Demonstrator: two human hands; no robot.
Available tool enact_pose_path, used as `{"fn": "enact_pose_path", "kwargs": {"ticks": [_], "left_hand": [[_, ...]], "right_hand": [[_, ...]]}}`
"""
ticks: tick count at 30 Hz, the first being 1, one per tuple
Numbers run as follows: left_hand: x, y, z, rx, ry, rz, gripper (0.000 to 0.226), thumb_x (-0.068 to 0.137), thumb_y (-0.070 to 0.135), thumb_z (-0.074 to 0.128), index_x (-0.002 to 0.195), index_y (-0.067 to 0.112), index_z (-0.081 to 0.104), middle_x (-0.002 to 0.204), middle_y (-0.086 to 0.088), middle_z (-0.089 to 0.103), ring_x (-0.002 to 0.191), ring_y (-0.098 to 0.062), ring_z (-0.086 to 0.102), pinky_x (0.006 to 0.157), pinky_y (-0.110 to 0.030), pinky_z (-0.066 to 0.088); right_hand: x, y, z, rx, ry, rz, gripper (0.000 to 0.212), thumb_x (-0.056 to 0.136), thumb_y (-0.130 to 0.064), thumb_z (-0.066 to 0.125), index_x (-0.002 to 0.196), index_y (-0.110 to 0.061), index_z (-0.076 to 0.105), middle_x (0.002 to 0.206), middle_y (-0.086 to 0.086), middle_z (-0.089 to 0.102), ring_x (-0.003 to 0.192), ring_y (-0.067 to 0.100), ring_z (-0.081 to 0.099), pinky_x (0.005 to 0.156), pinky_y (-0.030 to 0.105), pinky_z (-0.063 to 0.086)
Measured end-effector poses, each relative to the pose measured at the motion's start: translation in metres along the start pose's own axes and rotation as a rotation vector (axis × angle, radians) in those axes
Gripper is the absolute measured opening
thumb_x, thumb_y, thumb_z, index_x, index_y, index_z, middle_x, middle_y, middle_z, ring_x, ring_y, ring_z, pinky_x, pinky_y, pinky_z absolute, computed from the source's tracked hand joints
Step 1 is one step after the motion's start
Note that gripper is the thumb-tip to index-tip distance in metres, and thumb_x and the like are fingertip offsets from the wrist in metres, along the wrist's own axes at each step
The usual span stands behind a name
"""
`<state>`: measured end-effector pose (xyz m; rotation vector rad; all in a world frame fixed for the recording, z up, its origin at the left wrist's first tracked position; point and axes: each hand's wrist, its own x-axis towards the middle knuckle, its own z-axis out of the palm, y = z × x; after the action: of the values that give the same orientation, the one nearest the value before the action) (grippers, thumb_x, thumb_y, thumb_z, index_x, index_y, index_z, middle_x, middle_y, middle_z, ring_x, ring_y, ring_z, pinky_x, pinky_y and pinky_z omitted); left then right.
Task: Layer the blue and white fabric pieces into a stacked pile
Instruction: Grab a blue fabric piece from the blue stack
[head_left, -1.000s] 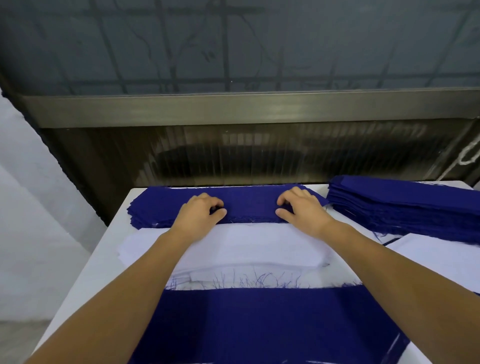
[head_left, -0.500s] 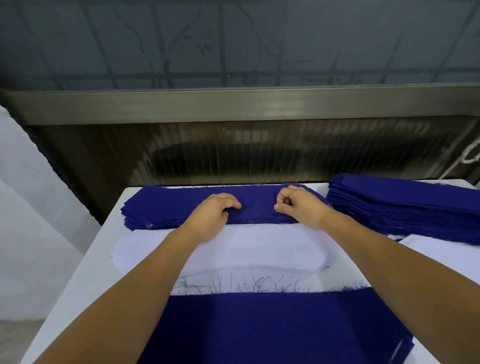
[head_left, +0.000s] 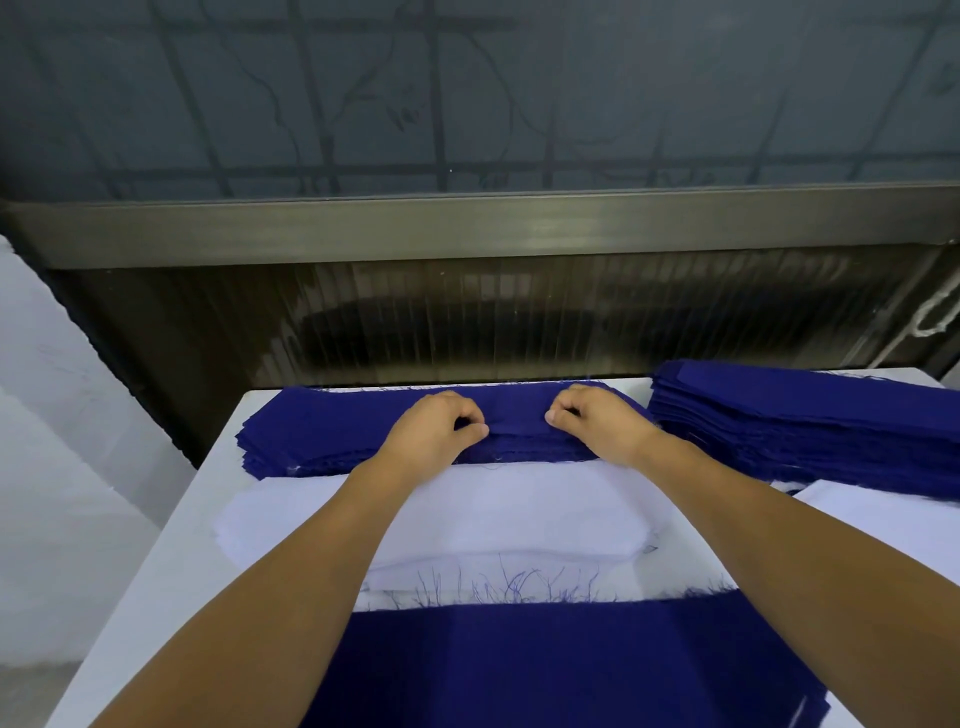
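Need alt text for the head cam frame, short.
Both hands, left hand and right hand, pinch the top piece of a blue fabric stack at the far edge of a white table. White fabric pieces lie nearer.

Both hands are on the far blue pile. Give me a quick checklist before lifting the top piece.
1. Left hand pinching top of the far stack of dark blue fabric strips: ok.
2. Right hand pinching same stack: ok.
3. Only one layer pinched: cannot tell.
4. Flat white fabric pile lies exposed just nearer: ok.
5. Second stack of dark blue fabric at right sits apart from the hands: ok.
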<state>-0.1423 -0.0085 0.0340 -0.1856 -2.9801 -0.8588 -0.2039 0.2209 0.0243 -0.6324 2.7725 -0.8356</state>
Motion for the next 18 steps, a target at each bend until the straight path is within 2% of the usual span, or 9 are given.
{"fn": "enact_pose_path", "kwargs": {"ticks": [3, 5, 9, 11, 15, 18], "left_hand": [[0.001, 0.002, 0.000, 0.022, 0.002, -0.024, 0.023, 0.099, 0.029, 0.051, 0.109, 0.018, 0.068, 0.109, 0.003, 0.063, 0.097, -0.013, 0.058, 0.088, -0.034, 0.051], [0.003, 0.002, 0.001, 0.035, 0.009, -0.046, 0.026, 0.100, 0.029, 0.049, 0.110, 0.017, 0.068, 0.109, 0.002, 0.064, 0.097, -0.014, 0.058, 0.088, -0.035, 0.051], [0.004, 0.002, 0.002, 0.039, 0.007, -0.060, 0.025, 0.101, 0.025, 0.045, 0.110, 0.016, 0.066, 0.108, 0.001, 0.064, 0.094, -0.014, 0.058, 0.086, -0.032, 0.052], [0.002, 0.001, 0.002, 0.014, 0.005, -0.063, 0.022, 0.100, 0.025, 0.047, 0.107, 0.018, 0.066, 0.105, 0.002, 0.065, 0.091, -0.012, 0.059, 0.083, -0.030, 0.052], [0.004, 0.001, 0.001, -0.031, 0.001, -0.097, 0.019, 0.094, 0.039, 0.056, 0.102, 0.026, 0.067, 0.095, 0.010, 0.065, 0.084, -0.007, 0.058, 0.073, -0.023, 0.049], [0.007, 0.003, 0.001, -0.026, -0.013, -0.108, 0.018, 0.094, 0.036, 0.057, 0.103, 0.025, 0.068, 0.095, 0.010, 0.065, 0.083, -0.007, 0.058, 0.071, -0.020, 0.047]], "right_hand": [[-0.005, -0.005, 0.001, -0.082, 0.023, -0.036, 0.017, 0.093, -0.046, 0.056, 0.092, -0.029, 0.058, 0.093, -0.009, 0.056, 0.086, 0.009, 0.054, 0.071, 0.022, 0.044], [-0.007, -0.010, 0.002, -0.138, 0.046, -0.101, 0.020, 0.091, -0.050, 0.057, 0.095, -0.030, 0.057, 0.093, -0.013, 0.055, 0.086, 0.008, 0.053, 0.070, 0.020, 0.043], [-0.005, -0.015, 0.009, -0.326, 0.104, -0.185, 0.025, 0.102, -0.032, 0.044, 0.117, -0.022, 0.061, 0.112, -0.007, 0.060, 0.104, 0.012, 0.056, 0.085, 0.023, 0.047], [-0.005, -0.016, 0.009, -0.263, 0.121, -0.149, 0.023, 0.101, -0.028, 0.047, 0.115, -0.019, 0.063, 0.111, -0.004, 0.062, 0.100, 0.012, 0.058, 0.084, 0.023, 0.048], [-0.003, -0.018, 0.008, -0.040, 0.106, -0.042, 0.004, 0.094, -0.024, 0.061, 0.092, -0.026, 0.064, 0.092, -0.007, 0.065, 0.083, 0.008, 0.060, 0.066, 0.014, 0.044], [-0.001, -0.017, 0.007, 0.118, 0.082, 0.011, 0.013, 0.089, -0.017, 0.069, 0.081, -0.026, 0.063, 0.088, -0.009, 0.066, 0.082, 0.008, 0.062, 0.067, 0.016, 0.049]]}}
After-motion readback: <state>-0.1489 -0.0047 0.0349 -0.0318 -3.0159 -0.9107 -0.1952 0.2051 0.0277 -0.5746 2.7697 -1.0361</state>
